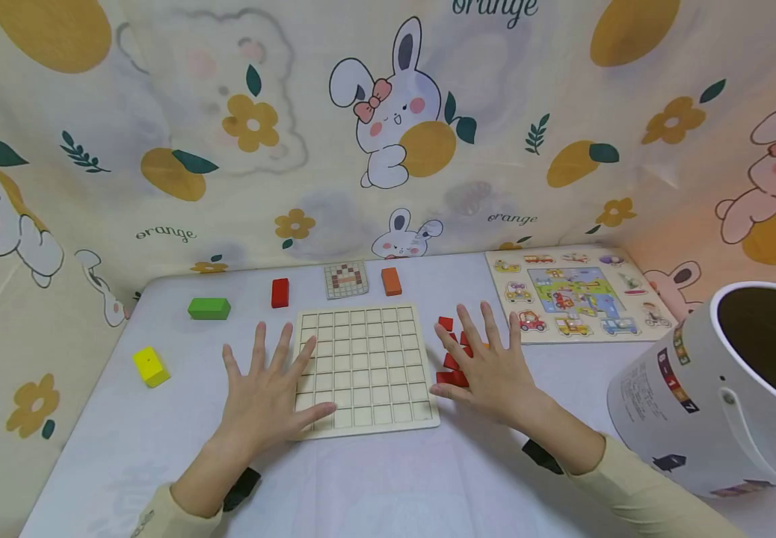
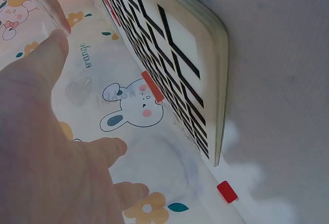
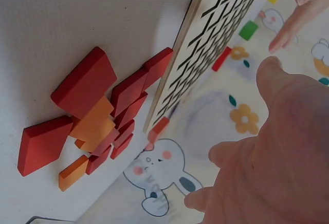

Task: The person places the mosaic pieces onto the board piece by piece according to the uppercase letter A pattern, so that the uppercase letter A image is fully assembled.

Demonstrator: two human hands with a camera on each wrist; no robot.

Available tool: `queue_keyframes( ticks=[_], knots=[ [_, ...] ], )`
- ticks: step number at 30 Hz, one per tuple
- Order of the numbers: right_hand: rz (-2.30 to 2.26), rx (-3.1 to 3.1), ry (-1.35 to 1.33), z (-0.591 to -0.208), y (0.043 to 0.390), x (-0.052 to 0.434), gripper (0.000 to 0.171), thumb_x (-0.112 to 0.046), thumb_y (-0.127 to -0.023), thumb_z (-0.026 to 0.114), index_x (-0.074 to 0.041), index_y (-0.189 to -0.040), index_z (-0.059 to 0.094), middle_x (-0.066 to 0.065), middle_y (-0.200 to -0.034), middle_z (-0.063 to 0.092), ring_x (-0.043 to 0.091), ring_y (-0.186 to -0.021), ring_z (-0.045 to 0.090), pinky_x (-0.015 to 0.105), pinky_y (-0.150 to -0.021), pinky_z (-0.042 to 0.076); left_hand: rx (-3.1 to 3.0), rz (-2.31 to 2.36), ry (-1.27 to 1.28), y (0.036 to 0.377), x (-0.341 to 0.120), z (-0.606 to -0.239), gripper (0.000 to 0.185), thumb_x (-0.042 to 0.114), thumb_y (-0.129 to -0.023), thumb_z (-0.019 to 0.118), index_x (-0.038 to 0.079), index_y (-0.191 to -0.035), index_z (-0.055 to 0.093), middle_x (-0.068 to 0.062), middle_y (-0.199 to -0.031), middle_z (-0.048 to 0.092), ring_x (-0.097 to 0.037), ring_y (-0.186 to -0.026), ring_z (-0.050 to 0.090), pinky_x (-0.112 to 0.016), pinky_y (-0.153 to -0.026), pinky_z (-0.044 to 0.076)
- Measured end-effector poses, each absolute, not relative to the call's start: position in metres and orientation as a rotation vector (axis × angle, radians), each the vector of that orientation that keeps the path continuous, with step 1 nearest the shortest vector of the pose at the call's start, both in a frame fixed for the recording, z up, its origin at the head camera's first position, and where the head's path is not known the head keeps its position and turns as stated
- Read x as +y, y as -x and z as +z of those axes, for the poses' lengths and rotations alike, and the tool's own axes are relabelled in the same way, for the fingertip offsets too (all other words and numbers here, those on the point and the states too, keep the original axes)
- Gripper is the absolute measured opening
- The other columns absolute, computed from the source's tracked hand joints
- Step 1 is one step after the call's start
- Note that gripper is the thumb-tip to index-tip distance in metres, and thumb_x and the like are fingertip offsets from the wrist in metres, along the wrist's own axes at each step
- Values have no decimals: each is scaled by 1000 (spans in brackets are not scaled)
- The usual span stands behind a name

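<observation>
A pale wooden grid board (image 1: 368, 373) lies in the middle of the table. My left hand (image 1: 263, 403) is spread above its left edge, fingers straight, thumb over the lower left squares in the head view. To the right of the board, my right hand (image 1: 492, 373) is spread over a loose pile of red blocks (image 3: 85, 82) and a few orange blocks (image 3: 92, 126), partly hiding them in the head view. From the right wrist view the palm hangs above the pile with a gap. Neither hand holds anything.
Behind the board are a red block (image 1: 280, 293), a small pattern card (image 1: 346, 280) and an orange block (image 1: 391, 282). Green (image 1: 209, 308) and yellow (image 1: 151, 367) blocks lie left. A vehicle puzzle (image 1: 579, 291) lies back right; a white bucket (image 1: 670, 418) stands at right.
</observation>
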State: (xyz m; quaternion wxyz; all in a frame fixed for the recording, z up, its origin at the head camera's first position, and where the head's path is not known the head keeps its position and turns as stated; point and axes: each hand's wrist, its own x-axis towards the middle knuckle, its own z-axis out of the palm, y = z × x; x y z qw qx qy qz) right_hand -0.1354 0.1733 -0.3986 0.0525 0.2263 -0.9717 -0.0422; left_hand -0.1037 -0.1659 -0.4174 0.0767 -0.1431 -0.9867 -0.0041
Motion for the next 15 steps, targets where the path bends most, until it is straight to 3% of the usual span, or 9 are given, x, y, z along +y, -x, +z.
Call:
queue_keyframes(
  ticks=[7,9,15],
  knots=[
    [-70,-3018,-663,-400,141,179,91,-71,-87,55,-21,-158,30,20,-163,17,50,-148,3,75,-108,1,-2983,-80,442,105,-169,-418,101,81,-78,56,21,-156,35,-17,-163,20,-49,-148,5,-81,-103,2],
    [48,-3074,-651,-400,148,185,88,-65,-91,55,-18,-158,27,22,-162,21,50,-147,9,76,-108,3,-3018,-170,486,105,-173,-420,99,77,-80,58,19,-156,33,-17,-163,22,-47,-148,10,-80,-103,6],
    [835,-3153,-654,-407,186,215,64,-24,-98,64,-1,-150,36,25,-139,50,43,-126,48,63,-103,39,-3151,-482,647,105,-192,-429,100,66,-81,69,9,-155,34,-17,-161,26,-46,-145,24,-76,-104,21]
  ],
)
